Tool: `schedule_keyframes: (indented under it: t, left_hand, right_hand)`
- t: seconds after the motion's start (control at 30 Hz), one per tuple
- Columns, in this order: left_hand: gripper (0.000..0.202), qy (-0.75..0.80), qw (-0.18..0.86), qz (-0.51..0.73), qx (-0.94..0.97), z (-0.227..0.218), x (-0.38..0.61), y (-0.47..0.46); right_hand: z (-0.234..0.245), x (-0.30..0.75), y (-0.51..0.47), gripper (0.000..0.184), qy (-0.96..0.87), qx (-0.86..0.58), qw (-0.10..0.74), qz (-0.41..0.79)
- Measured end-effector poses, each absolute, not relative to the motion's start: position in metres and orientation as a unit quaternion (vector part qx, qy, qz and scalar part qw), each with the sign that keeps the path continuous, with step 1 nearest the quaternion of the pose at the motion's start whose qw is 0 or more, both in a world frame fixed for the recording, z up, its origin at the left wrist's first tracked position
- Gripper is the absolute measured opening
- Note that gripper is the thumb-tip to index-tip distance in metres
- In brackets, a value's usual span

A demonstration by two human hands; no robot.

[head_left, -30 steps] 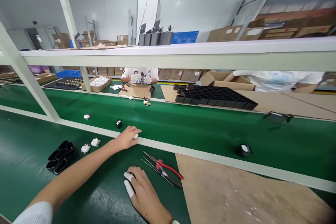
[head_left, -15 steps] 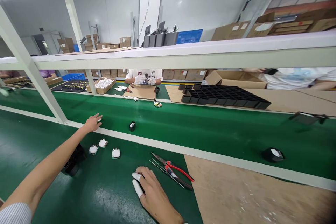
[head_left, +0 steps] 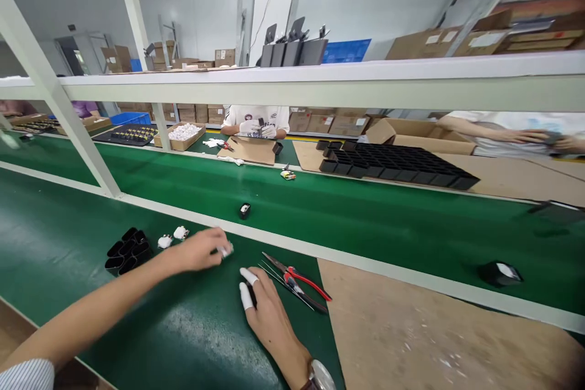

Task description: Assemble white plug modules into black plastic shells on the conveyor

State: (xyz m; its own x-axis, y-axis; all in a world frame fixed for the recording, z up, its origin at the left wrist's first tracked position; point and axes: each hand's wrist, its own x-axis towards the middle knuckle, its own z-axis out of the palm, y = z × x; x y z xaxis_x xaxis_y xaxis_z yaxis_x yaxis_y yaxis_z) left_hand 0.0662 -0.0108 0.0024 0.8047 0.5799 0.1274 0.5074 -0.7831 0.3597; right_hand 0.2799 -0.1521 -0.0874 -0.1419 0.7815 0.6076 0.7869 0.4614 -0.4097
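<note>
Left of the pliers (head_left: pixel 289 274), the left hand (head_left: pixel 203 250), blurred, seems to pinch a white part (head_left: pixel 226 250), apparently a gathering step whose next move calls for careful setting down, while the right hand (head_left: pixel 269 312), just beside the pliers, lies loosely spread.

- At lower left, the cuff (head_left: pixel 28 376) is pale with thin dark stripes.
- White finger covers (head_left: pixel 246 297) show on the right hand (head_left: pixel 269 314), lower centre.
- Below the middle, the pliers (head_left: pixel 289 277) have red and black handles.
- The belt (head_left: pixel 347 213) is bright green across the centre; the tabletop (head_left: pixel 59 237) at left is darker green.
- Lower right, a brown sheet (head_left: pixel 393 317) is flecked white.
- The cases (head_left: pixel 130 249) at left are black.
</note>
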Motion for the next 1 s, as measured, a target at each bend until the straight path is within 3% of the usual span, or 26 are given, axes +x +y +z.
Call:
schedule_keyframes:
  t: [0.17, 0.33, 0.5, 0.67, 0.77, 0.9, 1.0]
  left_hand:
    - [0.036, 0.227, 0.102, 0.089, 0.964, 0.011, 0.044, -0.076]
    - [0.027, 0.397, -0.032, 0.178, 0.900, 0.036, -0.043, -0.063]
    - [0.039, 0.482, -0.121, 0.144, 0.856, 0.015, -0.115, -0.047]
    - [0.036, 0.467, -0.106, 0.172, 0.861, 0.004, -0.113, -0.051]
    - [0.030, 0.437, -0.077, 0.222, 0.869, 0.019, -0.081, -0.062]
    - [0.021, 0.364, 0.065, 0.262, 0.891, 0.024, -0.023, -0.077]
    - [0.019, 0.312, 0.134, 0.259, 0.904, 0.004, 0.015, -0.080]
  right_hand:
    - [-0.088, 0.283, -0.155, 0.039, -0.778, -0.503, 0.376, -0.007]
    - [-0.075, 0.274, -0.161, 0.037, -0.791, -0.504, 0.347, 0.010]
    - [-0.075, 0.272, -0.155, 0.029, -0.801, -0.509, 0.314, -0.003]
    - [-0.068, 0.274, -0.156, 0.046, -0.791, -0.511, 0.335, 0.027]
    - [-0.061, 0.267, -0.156, 0.039, -0.789, -0.519, 0.326, 0.038]
    - [-0.058, 0.263, -0.152, 0.030, -0.809, -0.507, 0.293, 0.059]
    - [-0.060, 0.273, -0.153, 0.052, -0.819, -0.469, 0.313, 0.107]
